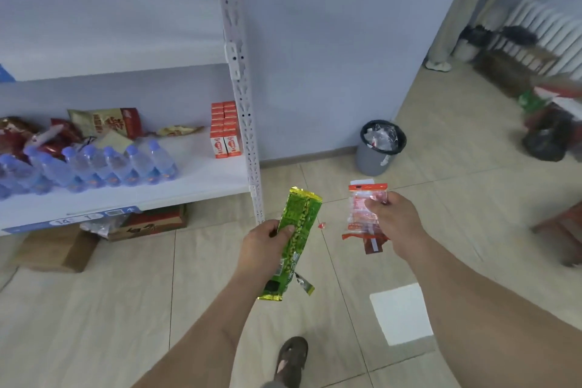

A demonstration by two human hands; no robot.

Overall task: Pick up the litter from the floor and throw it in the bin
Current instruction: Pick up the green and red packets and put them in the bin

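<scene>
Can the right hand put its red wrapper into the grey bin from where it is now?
Probably not yet. The right hand holds the red wrapper well short of the grey bin, with bare floor between. Nothing blocks the way, and the bin's mouth is open, so stepping closer should do.

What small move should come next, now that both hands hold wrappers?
Probably step toward the grey plastic bin by the wall: the left hand grips a green foil wrapper, the right hand a red-and-clear wrapper, and the bin stands beyond reach.
</scene>
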